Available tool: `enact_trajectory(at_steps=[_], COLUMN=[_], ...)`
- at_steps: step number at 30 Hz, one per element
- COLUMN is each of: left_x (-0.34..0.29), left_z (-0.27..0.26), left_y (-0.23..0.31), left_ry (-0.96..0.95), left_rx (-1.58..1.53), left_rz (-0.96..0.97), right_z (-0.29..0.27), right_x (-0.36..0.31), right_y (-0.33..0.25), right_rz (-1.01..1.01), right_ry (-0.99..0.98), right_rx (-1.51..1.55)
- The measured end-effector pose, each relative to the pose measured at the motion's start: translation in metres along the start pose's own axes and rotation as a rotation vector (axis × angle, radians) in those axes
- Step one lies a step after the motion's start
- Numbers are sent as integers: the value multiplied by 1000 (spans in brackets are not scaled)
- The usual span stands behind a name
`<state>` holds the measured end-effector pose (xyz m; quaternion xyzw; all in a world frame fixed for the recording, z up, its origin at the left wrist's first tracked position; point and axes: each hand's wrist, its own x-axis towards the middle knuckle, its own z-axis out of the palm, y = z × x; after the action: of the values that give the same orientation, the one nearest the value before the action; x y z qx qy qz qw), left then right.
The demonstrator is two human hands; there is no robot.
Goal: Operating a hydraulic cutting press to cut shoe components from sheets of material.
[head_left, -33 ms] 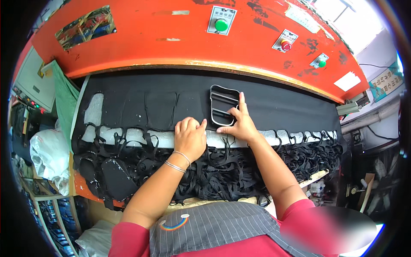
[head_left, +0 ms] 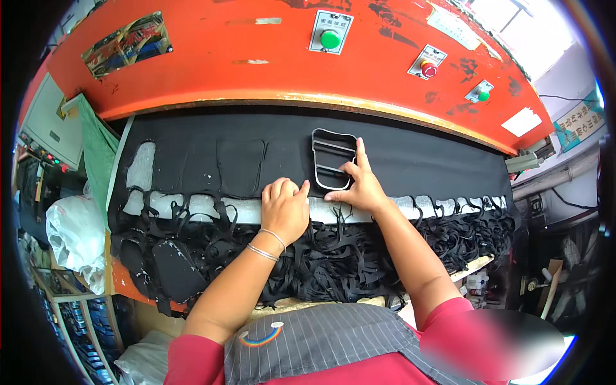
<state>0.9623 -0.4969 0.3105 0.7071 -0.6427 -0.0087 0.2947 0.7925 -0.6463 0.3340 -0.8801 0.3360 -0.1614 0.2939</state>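
Right hand [head_left: 364,187] gripping the metal cutter [head_left: 330,170] by its right side, left hand [head_left: 285,206] half-curled lower left of it, can't tell if holding anything.

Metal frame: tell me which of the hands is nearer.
Right. The right hand touches the metal frame along its right side; the left hand sits below-left, apart.

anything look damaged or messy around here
Yes: the orange-red painted metal machine front has dark scuffs and pale scraped patches, so it looks worn. Long, thin, black fabric-like strips lie in a tangled heap on the near side of the smooth black sheet, looking untidy beside it.
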Motion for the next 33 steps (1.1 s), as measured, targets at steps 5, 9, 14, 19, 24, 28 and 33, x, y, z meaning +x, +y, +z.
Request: enact_trajectory(at_steps=[5,9,14,19,24,28,33], left_x=[6,1,2,2,71,103,117], left_z=[-3,-3,-5,-17,-98,-131,-130], left_y=[-2,2,9,5,74,118,127], left_ry=[-5,-11,46,-39,562,844,534], left_rx=[20,23,35,-140,-225,29,127], left_rz=[-12,-17,12,-146,186,506,346], right_z=[6,8,4,-48,-225,-312,-339], right_x=[14,5,1,-30,-31,-35,-42], right_y=[3,1,-4,-9,-1,32,75], right_rz=[-200,-198,-203,-182,-528,-245,-68], right_ry=[62,58,81,405,1315,1731,1730], right_rx=[-74,-121,-199,61,8,-437,-447])
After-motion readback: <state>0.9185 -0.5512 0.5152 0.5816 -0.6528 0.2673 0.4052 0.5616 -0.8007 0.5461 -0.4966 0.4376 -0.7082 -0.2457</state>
